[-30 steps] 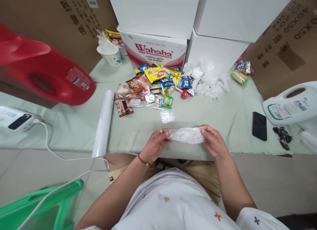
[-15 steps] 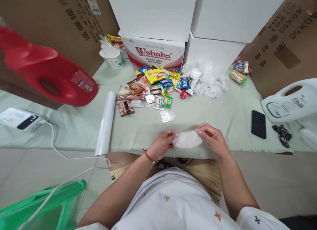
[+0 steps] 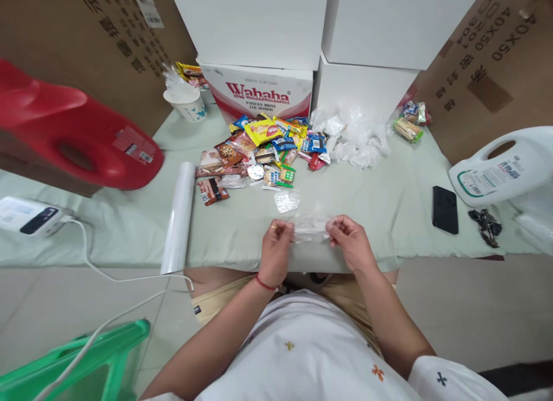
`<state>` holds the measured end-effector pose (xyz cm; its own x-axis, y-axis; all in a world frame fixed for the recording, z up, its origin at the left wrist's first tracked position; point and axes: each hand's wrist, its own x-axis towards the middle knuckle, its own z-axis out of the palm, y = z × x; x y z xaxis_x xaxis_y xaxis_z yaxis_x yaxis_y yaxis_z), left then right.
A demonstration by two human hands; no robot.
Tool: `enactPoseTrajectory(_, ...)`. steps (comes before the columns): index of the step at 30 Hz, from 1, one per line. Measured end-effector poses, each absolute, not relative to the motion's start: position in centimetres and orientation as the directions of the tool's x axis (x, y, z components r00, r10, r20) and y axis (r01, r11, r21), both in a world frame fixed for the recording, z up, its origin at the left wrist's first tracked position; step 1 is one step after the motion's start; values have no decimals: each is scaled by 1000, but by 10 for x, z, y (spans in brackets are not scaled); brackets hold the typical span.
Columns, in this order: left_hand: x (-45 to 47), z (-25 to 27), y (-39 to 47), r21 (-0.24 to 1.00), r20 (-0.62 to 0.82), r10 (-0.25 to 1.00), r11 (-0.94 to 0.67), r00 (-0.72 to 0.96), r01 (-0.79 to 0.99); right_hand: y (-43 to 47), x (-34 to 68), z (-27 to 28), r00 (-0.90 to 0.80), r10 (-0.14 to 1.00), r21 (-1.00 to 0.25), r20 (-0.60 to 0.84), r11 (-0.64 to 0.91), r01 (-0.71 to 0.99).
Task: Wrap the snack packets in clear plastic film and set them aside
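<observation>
By the tabletop's (image 3: 233,234) near edge, left hand (image 3: 275,254) and right hand (image 3: 353,243) pinch a clear plastic wrapper (image 3: 310,229) between them!
Likely featherlight, limp, slippery; its ends look the best hold.

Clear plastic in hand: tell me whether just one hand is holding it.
No, the left hand and the right hand pinch opposite ends of the clear plastic.

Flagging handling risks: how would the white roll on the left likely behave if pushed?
The white roll would probably roll if pushed sideways, given its cylindrical shape. It may feel slippery, since its surface looks shiny. Its near end reaches the front edge of the green cloth, so pushing it nearer could tip it off.
</observation>
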<state>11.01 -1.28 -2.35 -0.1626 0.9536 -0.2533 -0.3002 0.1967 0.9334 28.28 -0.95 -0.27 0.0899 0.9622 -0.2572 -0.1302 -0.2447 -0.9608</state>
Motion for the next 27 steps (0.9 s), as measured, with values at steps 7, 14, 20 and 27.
enactPoseTrajectory(7, 98, -18, -3, 913, -271, 954, 212, -131, -347, -17, 307, -3, -27, 979, -979, -201, -202, -7)
enactPoseTrajectory(14, 104, -29, 17, 926, -315, 937, 268, -149, -267, -19, 306, -1, 29, 947, -934, -320, -310, -180)
enactPoseTrajectory(20, 96, -23, 11, 975, -196, 877, 128, -439, -180, -22, 310, -5, 97, 946, -927, -310, -278, -252)
enactPoseTrajectory(27, 112, 6, -13, 998, -19, 1000, 19, -2, 56, -23, 298, 0, -42, 992, -974, -121, -127, -187)
